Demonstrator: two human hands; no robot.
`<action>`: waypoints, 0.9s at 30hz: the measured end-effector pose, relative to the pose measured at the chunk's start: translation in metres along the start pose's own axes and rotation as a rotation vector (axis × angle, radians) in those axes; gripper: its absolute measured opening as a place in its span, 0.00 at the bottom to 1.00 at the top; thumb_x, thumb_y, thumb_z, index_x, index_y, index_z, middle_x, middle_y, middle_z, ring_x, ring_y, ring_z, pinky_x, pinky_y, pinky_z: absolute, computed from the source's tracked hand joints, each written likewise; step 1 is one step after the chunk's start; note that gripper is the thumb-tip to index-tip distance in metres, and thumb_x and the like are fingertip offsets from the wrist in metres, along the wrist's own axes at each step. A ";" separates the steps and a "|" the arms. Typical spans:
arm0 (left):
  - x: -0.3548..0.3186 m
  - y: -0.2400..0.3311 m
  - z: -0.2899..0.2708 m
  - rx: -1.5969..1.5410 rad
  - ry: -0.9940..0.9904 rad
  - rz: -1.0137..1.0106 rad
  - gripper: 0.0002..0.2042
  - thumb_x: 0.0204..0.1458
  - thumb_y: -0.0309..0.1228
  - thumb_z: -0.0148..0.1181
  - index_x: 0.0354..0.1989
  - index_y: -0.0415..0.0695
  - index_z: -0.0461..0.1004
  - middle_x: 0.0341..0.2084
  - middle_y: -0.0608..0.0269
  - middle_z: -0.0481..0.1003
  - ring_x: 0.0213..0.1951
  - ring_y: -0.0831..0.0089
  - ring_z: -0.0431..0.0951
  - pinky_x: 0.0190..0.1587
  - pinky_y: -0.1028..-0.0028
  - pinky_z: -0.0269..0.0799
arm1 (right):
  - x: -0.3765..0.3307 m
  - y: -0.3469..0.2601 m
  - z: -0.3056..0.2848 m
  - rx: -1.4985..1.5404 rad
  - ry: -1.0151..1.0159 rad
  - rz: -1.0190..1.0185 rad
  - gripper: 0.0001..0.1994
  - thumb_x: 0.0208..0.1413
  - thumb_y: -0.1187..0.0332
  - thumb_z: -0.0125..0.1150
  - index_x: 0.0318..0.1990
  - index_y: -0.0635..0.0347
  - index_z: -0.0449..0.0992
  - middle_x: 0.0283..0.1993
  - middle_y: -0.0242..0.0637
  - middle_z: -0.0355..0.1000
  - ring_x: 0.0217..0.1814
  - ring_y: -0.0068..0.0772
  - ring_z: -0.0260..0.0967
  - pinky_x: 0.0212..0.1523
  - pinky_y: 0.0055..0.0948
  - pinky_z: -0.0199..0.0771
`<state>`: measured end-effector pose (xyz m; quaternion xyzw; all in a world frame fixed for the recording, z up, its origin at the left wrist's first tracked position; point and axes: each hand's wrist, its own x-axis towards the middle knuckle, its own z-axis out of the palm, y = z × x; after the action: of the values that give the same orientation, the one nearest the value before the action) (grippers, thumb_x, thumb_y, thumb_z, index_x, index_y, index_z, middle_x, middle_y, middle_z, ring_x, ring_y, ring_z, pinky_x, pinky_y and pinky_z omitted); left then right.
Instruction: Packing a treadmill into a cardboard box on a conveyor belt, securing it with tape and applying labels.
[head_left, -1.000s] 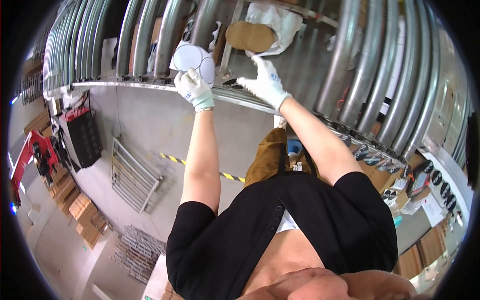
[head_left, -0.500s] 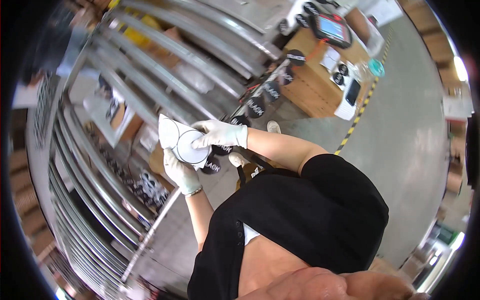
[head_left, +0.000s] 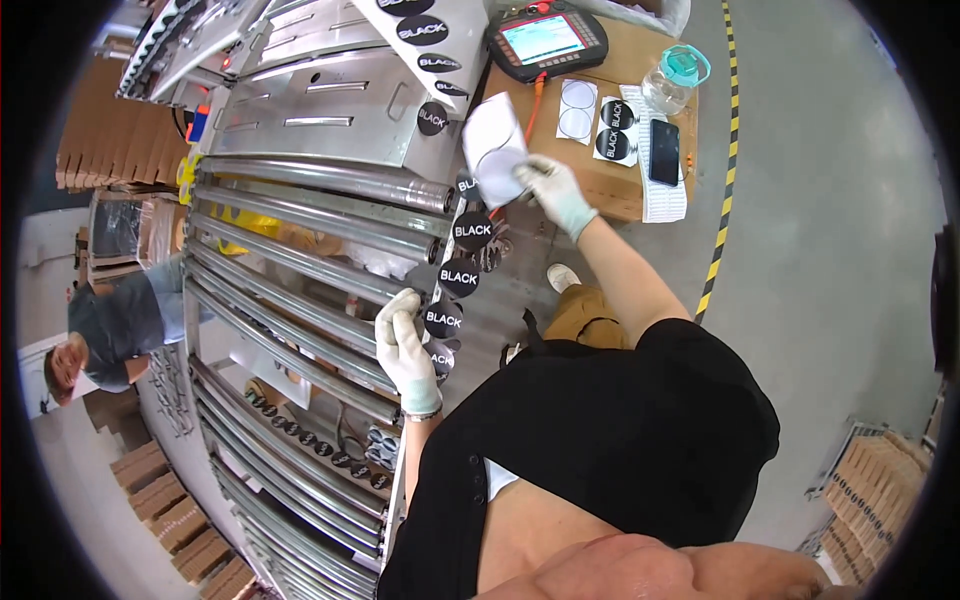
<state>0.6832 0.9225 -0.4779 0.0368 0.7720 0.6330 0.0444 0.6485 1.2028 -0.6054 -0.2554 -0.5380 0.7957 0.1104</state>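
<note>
My right hand (head_left: 557,196), in a white glove, pinches the lower right edge of a white sheet of round labels (head_left: 494,150) with thin dark circle outlines. The sheet is held tilted above the end of the conveyor. My gloved left hand (head_left: 404,345) is over the ends of the steel rollers (head_left: 300,235), fingers drawn together; whatever may be between them cannot be made out. Right beside its fingers, round black stickers (head_left: 459,278) with white lettering hang in a row along the conveyor's side rail.
A cardboard box (head_left: 585,185) at the right carries a handheld touchscreen terminal (head_left: 543,42), label sheets (head_left: 616,130), a phone (head_left: 664,152) and a teal-lidded bottle (head_left: 673,78). Yellow-black floor tape (head_left: 722,200) runs beyond it. Another person (head_left: 120,325) stands across the conveyor.
My left hand has let go of the label sheet and now lies by the rail. My right hand has carried the sheet away to the upper right. The view has turned.
</note>
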 end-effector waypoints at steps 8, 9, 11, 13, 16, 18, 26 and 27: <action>0.004 -0.006 0.050 0.022 -0.044 -0.063 0.12 0.60 0.26 0.43 0.39 0.34 0.73 0.42 0.56 0.74 0.44 0.71 0.73 0.50 0.73 0.68 | 0.116 0.093 -0.134 0.255 0.343 0.231 0.09 0.53 0.68 0.62 0.41 0.58 0.74 0.28 0.30 0.73 0.24 0.19 0.69 0.16 0.17 0.61; 0.005 -0.007 0.054 0.020 -0.056 -0.063 0.11 0.60 0.26 0.43 0.39 0.34 0.73 0.42 0.57 0.74 0.43 0.71 0.74 0.50 0.73 0.68 | 0.122 0.100 -0.140 0.235 0.385 0.301 0.08 0.53 0.69 0.61 0.41 0.57 0.74 0.28 0.29 0.72 0.24 0.19 0.69 0.16 0.17 0.62; 0.005 0.001 0.069 0.027 -0.042 -0.084 0.11 0.60 0.26 0.43 0.38 0.35 0.73 0.41 0.58 0.75 0.41 0.73 0.74 0.48 0.74 0.69 | 0.136 0.105 -0.149 0.222 0.376 0.333 0.08 0.54 0.69 0.60 0.41 0.56 0.74 0.28 0.28 0.73 0.23 0.19 0.69 0.17 0.18 0.64; 0.006 0.014 0.081 -0.009 -0.016 -0.230 0.11 0.61 0.25 0.42 0.39 0.35 0.73 0.42 0.59 0.75 0.40 0.75 0.74 0.47 0.75 0.69 | 0.147 0.102 -0.153 0.156 0.334 0.211 0.08 0.55 0.69 0.59 0.42 0.56 0.74 0.29 0.27 0.73 0.24 0.19 0.70 0.19 0.19 0.67; 0.009 0.005 0.083 0.029 -0.027 -0.204 0.11 0.61 0.25 0.43 0.40 0.36 0.73 0.41 0.61 0.75 0.40 0.77 0.73 0.47 0.77 0.69 | 0.163 0.094 -0.154 0.195 0.352 0.187 0.06 0.55 0.70 0.58 0.39 0.56 0.74 0.29 0.27 0.73 0.25 0.19 0.71 0.22 0.19 0.71; 0.011 0.002 0.086 0.045 -0.028 -0.234 0.10 0.60 0.25 0.45 0.40 0.36 0.74 0.41 0.61 0.75 0.41 0.77 0.72 0.47 0.77 0.68 | 0.173 0.092 -0.156 0.173 0.441 0.207 0.05 0.54 0.70 0.59 0.36 0.61 0.74 0.29 0.31 0.73 0.25 0.22 0.71 0.24 0.21 0.73; 0.020 -0.002 0.097 0.069 -0.036 -0.253 0.10 0.60 0.25 0.45 0.38 0.35 0.74 0.41 0.60 0.75 0.42 0.76 0.72 0.48 0.77 0.67 | 0.167 0.048 -0.144 -0.845 0.398 0.404 0.26 0.50 0.54 0.60 0.47 0.71 0.69 0.46 0.57 0.72 0.51 0.46 0.72 0.50 0.45 0.69; 0.022 -0.002 0.100 0.092 -0.058 -0.226 0.10 0.60 0.25 0.45 0.38 0.35 0.74 0.41 0.60 0.75 0.42 0.76 0.72 0.48 0.77 0.66 | 0.155 0.033 -0.140 -0.845 0.406 0.411 0.26 0.50 0.54 0.60 0.47 0.71 0.69 0.46 0.57 0.72 0.51 0.46 0.72 0.50 0.45 0.69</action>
<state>0.6724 1.0221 -0.4999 -0.0300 0.7979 0.5864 0.1362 0.5939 1.3713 -0.7206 -0.5276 -0.7191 0.4484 -0.0591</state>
